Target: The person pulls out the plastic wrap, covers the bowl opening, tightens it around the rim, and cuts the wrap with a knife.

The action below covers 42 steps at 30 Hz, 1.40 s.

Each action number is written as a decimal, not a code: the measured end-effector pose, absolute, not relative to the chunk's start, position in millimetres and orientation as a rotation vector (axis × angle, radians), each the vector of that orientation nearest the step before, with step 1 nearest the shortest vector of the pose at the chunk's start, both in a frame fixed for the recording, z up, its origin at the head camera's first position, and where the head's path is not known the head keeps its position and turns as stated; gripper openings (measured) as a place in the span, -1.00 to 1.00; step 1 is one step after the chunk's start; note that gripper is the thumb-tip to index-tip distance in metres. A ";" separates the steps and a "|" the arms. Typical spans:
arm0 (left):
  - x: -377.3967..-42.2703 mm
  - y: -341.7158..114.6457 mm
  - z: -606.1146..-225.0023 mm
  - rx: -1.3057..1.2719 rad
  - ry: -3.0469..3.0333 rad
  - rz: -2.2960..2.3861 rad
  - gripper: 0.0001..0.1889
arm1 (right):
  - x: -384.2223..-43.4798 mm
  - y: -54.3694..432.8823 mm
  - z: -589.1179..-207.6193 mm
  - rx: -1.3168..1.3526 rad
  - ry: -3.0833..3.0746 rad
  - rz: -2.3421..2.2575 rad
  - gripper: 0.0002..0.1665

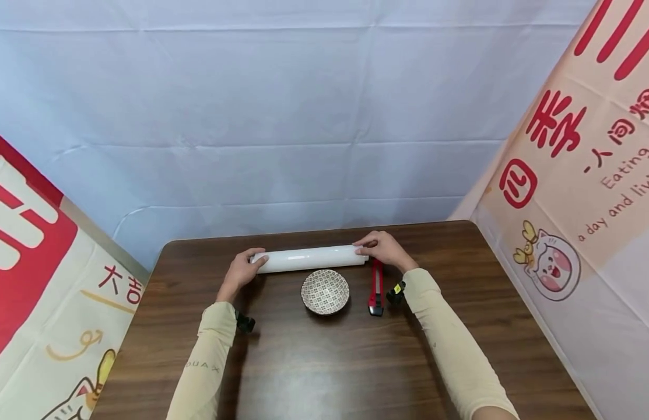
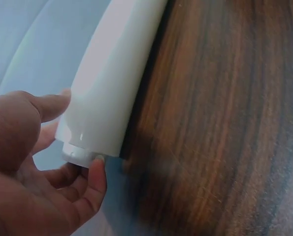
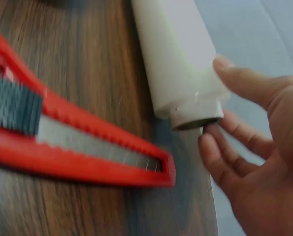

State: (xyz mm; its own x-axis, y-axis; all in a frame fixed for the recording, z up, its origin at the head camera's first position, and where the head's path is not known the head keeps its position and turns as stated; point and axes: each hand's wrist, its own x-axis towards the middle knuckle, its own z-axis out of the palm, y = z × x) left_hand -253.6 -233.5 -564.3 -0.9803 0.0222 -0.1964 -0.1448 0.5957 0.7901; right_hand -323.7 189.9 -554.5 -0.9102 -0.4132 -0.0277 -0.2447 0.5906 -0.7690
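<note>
A glossy white roll of plastic film lies crosswise near the table's far edge, with a narrower core sticking out at its ends. My left hand grips the left end: the thumb lies along the film and the other fingers curl at the core, as the left wrist view shows. At the opposite end my right hand holds the roll between thumb and curled fingers. Just in front of the roll stands a small patterned bowl. A red utility knife lies beside the bowl, below the right hand.
The dark wooden table has its far edge close behind the roll. A pale cloth backdrop hangs beyond it, and printed cloths flank both sides. Both wrists carry small black cameras near the tabletop.
</note>
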 end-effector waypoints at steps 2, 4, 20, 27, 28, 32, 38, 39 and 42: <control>-254.0 -232.9 -566.1 -0.109 2.630 1.343 -0.43 | -325.5 192.2 -556.8 -0.566 2.629 -1.223 -0.73; -253.8 -233.1 -566.8 -0.117 2.627 1.358 -0.42 | -326.7 192.0 -558.4 -0.577 2.637 -1.233 -0.74; -253.6 -230.7 -566.8 -0.159 2.612 1.401 -0.44 | -332.4 193.2 -558.6 -0.527 2.632 -1.235 -0.86; -252.5 -228.7 -567.9 -0.139 2.618 1.388 -0.42 | -332.4 188.9 -553.8 -0.587 2.706 -1.034 -0.81; -252.3 -228.6 -568.2 -0.137 2.616 1.392 -0.42 | -331.9 188.0 -553.3 -0.609 2.716 -0.995 -0.78; -251.4 -229.9 -569.6 -0.152 2.615 1.409 -0.43 | -328.8 187.1 -551.5 -0.602 2.737 -1.001 -0.69; -250.6 -230.5 -570.8 -0.156 2.623 1.397 -0.43 | -326.3 193.8 -548.9 -0.562 2.713 -1.136 -0.85; -250.4 -230.2 -570.8 -0.158 2.622 1.399 -0.43 | -326.4 194.7 -548.8 -0.582 2.708 -1.128 -0.87; -249.7 -229.1 -570.8 -0.165 2.619 1.413 -0.43 | -327.2 196.2 -550.1 -0.639 2.721 -1.071 -0.92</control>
State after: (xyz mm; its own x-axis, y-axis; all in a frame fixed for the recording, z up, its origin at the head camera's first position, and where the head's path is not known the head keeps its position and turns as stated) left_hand -249.7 -229.1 -570.8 -0.9809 -0.0205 -0.1932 -0.1727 0.5472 0.8190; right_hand -327.2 196.2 -550.1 -0.8985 -0.4386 0.0177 -0.3330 0.6549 -0.6784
